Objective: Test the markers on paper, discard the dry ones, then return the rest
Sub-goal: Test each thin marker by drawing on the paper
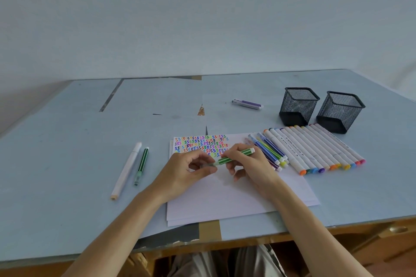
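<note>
Gripping a green marker over the paper, both hands; marker rows and mesh cups nearby.

Bare forearms, no sleeves – hands without rings (none visible); light grey-beige trousers.

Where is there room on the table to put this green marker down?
Bare table lies between the dark green marker and the paper, and behind the paper toward the purple marker. Right of the paper is crowded: rows of markers and two mesh cups.
</note>
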